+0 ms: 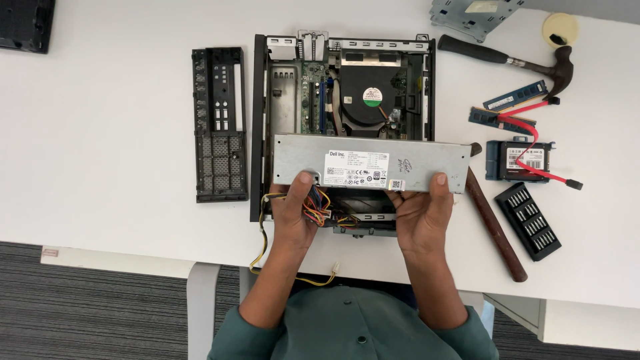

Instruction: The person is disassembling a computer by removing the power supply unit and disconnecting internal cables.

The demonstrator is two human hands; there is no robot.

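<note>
You hold a long grey metal power supply (371,163) with both hands, lifted above the near half of the open computer case (343,87) on the white table (113,147). Your left hand (293,213) grips its near left edge, thumb pressed on the top face, fingers closed underneath among a bundle of coloured wires (317,205) that trail from the box down over the near edge of the table. Your right hand (423,217) clamps the near right edge the same way, thumb on top beside the white label.

Inside the case, just beyond the power supply, sits a black round fan (370,97) next to the green board. To the left of the case lies a black perforated front panel (220,123), flat and apart from it. To the right, a hammer (517,63) lies at the far side, with two memory sticks (510,107) near it, a small drive in a blue-edged bracket (520,160) with a red cable (543,157) across it, a black case of screwdriver bits (530,220), and a brown wooden handle (493,227) just beside your right hand.
</note>
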